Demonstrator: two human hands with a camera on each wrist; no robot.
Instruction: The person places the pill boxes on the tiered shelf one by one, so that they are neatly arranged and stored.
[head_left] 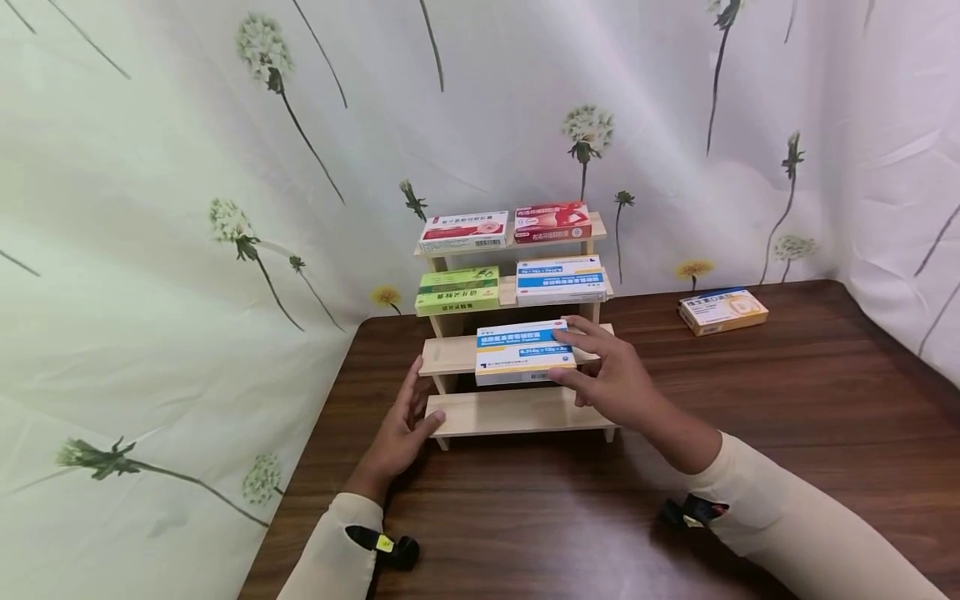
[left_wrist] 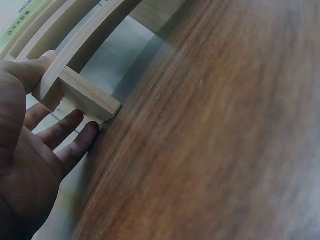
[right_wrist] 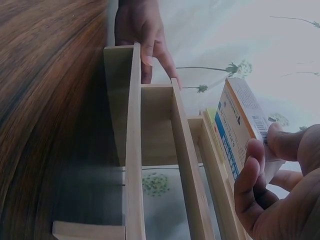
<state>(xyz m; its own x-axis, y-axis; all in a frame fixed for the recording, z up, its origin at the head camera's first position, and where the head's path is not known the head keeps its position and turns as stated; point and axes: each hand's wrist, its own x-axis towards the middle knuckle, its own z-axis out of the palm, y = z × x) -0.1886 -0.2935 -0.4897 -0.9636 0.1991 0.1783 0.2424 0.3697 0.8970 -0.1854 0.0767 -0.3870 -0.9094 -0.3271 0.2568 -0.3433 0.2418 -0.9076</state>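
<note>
Nearest the head camera, two cream sleeves (head_left: 787,517) are seen over the dark wooden table (head_left: 787,400), each with a small black wrist unit.

The left hand (head_left: 397,433) is laid at the left end of a stepped wooden rack (head_left: 517,412). Its fingers (left_wrist: 62,131) are extended and relaxed against the lowest step and the leg below it; nothing is enclosed by them.

The right hand (head_left: 611,379) holds a blue-and-white box (head_left: 523,352). The box is pinched at its right end, with the thumb on the near side and the fingers (right_wrist: 250,175) curled over the far edge. The box is located on the second step from the bottom, towards the right of centre. Its long axis runs left to right, parallel with the step's front edge, and its printed face is turned up and towards the wearer. Whether it rests fully on the step cannot be determined.

On the third step, a green box (head_left: 457,290) and a second blue-and-white box (head_left: 561,279) are noted side by side. On the top step, a white-and-red box (head_left: 463,231) and a red box (head_left: 552,222) are recorded. An orange-and-white box (head_left: 722,311) lies on the table, well apart to the right. A dandelion-print curtain (head_left: 187,208) hangs behind.
</note>
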